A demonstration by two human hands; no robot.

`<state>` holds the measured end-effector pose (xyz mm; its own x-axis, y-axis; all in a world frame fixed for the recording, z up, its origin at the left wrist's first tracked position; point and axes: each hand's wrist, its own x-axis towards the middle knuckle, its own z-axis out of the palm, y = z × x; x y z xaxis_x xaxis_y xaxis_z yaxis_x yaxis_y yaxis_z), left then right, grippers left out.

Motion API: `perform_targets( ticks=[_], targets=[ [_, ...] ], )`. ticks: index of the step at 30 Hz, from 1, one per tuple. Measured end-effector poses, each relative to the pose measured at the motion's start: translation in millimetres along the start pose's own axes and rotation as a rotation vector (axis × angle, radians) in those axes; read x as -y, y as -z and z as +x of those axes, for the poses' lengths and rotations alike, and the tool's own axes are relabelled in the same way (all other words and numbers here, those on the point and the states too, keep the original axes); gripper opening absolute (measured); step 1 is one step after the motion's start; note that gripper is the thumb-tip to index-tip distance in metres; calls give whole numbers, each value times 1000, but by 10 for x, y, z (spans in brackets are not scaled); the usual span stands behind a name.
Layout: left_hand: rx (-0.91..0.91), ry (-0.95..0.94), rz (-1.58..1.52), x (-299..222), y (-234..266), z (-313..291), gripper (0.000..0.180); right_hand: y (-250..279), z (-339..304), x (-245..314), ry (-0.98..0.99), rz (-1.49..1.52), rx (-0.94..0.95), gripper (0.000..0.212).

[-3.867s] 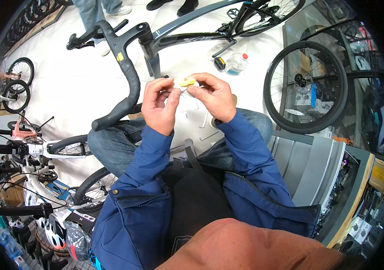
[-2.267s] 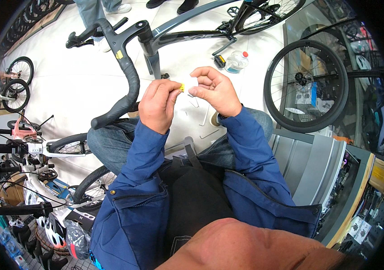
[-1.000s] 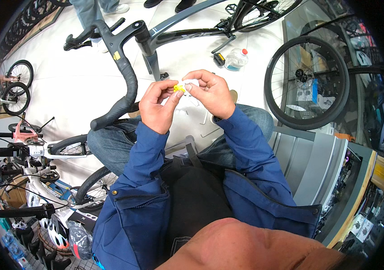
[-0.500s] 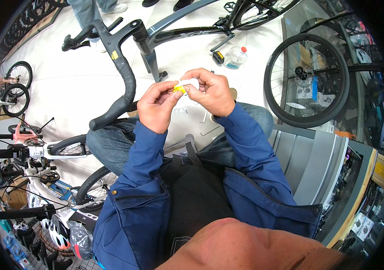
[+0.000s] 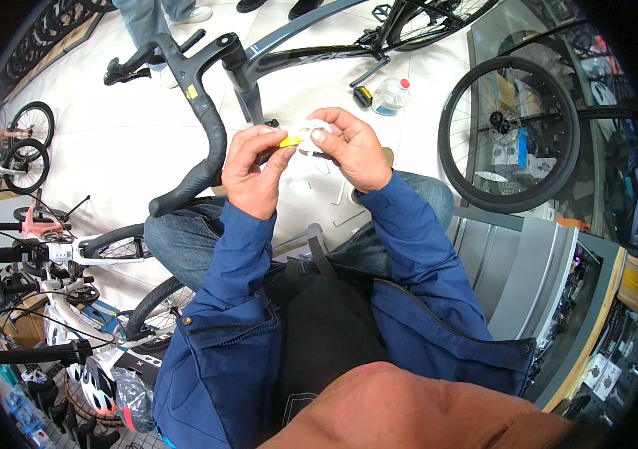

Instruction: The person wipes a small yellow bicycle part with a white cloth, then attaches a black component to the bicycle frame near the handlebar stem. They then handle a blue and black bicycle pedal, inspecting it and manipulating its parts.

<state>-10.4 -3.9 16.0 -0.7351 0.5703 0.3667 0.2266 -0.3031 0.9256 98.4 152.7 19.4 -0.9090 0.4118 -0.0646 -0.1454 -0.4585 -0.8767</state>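
Observation:
My left hand point(image 5: 252, 173) is closed, with thumb and fingertips pinching a small yellow piece point(image 5: 290, 141). Against it, my right hand point(image 5: 355, 153) grips a crumpled white thing point(image 5: 314, 127), thin like tissue or soft film; its kind is not clear. A narrow white strip of it hangs down between the hands. Both hands are held close together above the floor, in front of my bent knees. Just left of my left hand is the black drop handlebar point(image 5: 210, 127) of a dark bicycle point(image 5: 296, 56), whose front fork has no wheel in it.
A clear bottle with a red cap point(image 5: 391, 97) stands by the bicycle's pedal point(image 5: 362, 96). Bent metal rods like hex keys point(image 5: 349, 219) lie on the floor. At right, a loose wheel point(image 5: 567, 142) leans on a glass case. White bicycles point(image 5: 72, 251) stand at left; another person's legs point(image 5: 139, 26) show beyond.
My left hand has shifted a little left and its fingers have drawn back. The yellow piece now sticks out further left from the white thing, which my right hand still holds.

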Motion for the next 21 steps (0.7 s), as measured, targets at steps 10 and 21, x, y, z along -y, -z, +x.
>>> perform_targets(
  ticks=[10,21],
  targets=[
    [-21,19,16,-14,-29,-7,33,-31,6,-2,-3,-90,-40,28],
    [-12,-120,319,-22,-79,-22,33,-52,-18,-73,108,-201,-52,22]
  ],
)
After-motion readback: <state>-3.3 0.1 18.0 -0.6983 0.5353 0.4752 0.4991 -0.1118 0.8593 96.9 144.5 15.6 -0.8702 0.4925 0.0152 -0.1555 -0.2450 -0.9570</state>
